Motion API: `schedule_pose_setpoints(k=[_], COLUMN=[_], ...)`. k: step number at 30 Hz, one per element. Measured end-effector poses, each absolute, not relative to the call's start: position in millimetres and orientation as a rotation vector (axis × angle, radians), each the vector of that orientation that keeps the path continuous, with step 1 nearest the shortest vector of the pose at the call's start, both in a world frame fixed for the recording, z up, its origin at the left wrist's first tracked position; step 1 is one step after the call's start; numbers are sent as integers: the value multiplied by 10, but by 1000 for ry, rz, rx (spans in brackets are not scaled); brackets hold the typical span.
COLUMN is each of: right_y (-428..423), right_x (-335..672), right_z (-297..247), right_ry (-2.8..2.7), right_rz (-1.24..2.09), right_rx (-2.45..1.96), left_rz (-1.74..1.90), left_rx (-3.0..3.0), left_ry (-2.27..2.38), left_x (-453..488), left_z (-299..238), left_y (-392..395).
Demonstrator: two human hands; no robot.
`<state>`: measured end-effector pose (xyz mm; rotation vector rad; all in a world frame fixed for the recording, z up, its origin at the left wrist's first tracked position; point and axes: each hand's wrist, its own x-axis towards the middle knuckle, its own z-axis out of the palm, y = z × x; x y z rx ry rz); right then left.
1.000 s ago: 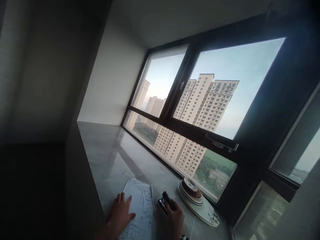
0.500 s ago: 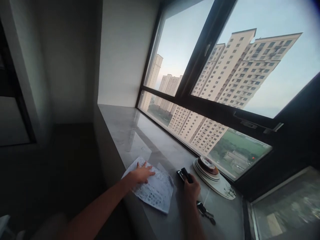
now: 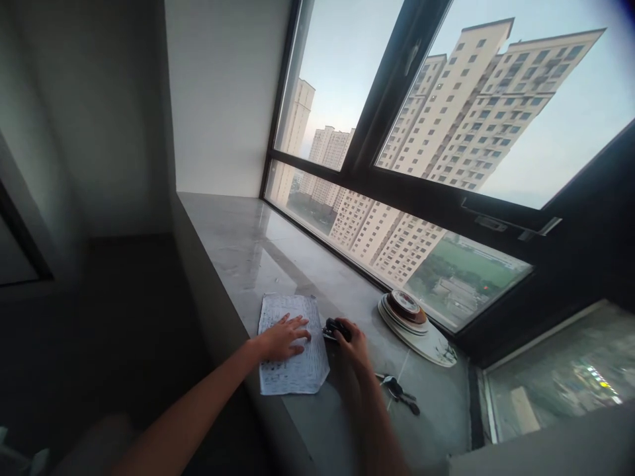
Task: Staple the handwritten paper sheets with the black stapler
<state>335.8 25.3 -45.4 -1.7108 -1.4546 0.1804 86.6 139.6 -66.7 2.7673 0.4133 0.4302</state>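
Sheets of paper (image 3: 292, 378) covered in writing lie on the grey stone windowsill (image 3: 233, 231). My left hand (image 3: 284, 337) rests flat on them with its fingers spread. Just right of the paper, my right hand (image 3: 353, 340) is wrapped around a black stapler (image 3: 337, 326). The stapler's front end points left and is at the paper's right edge; whether its jaws are around the sheets I cannot tell. Right of my right forearm lie some keys (image 3: 397, 389) on the sill.
A stack of plates (image 3: 404, 314), with a small patterned dish on top and a large oval one below, stands by the window frame (image 3: 367, 175). The sill's front edge drops to a dark floor (image 3: 133, 330) on the left. A white wall (image 3: 218, 99) closes the far end.
The paper has turned so that its sides run more nearly straight up and down. My right hand has carried the stapler left to the paper's edge. The camera view has shifted slightly.
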Motion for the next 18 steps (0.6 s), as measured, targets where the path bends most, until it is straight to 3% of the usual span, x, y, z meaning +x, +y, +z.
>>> schedule_pose_setpoints(k=[11, 18], right_y=[349, 570], right_x=[3105, 3021], right_z=[-294, -219], right_ry=[-1591, -1645], right_rz=[130, 167], right_rx=[-1794, -2122], left_rz=[242, 323], left_rx=[2749, 2761], left_ry=[329, 247], left_x=[892, 1004], left_z=[-544, -577], left_y=[1334, 1162])
